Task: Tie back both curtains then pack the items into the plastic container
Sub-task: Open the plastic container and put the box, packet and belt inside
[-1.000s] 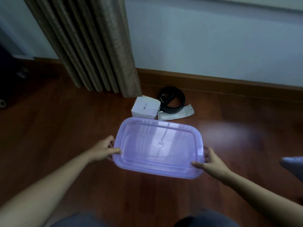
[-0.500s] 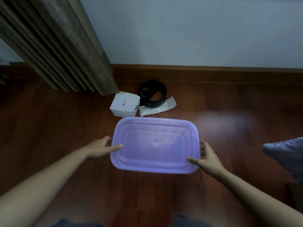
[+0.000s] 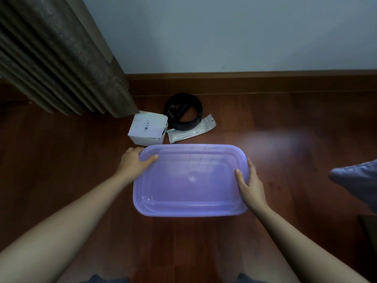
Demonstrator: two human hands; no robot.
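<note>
A translucent purple plastic container (image 3: 189,209) with its lid on sits low over the wooden floor in the middle of the view. My left hand (image 3: 133,163) grips its far left corner, thumb on the lid. My right hand (image 3: 250,184) holds its right edge, thumb on top. Just beyond the container lie a white box (image 3: 148,128), a coiled black belt (image 3: 184,111) and a clear flat packet (image 3: 191,131). A brown pleated curtain (image 3: 61,58) hangs at the upper left, its hem touching the floor near the white box.
A pale wall with a brown skirting board (image 3: 255,82) runs behind the items. A grey-blue cushion or cloth (image 3: 359,184) juts in at the right edge, above a dark object at the lower right (image 3: 369,231). Bare floor lies left and right of the container.
The container has come lower and closer to me, and the view has tilted down. Both hands have shifted further onto its lid edges, still holding it.
</note>
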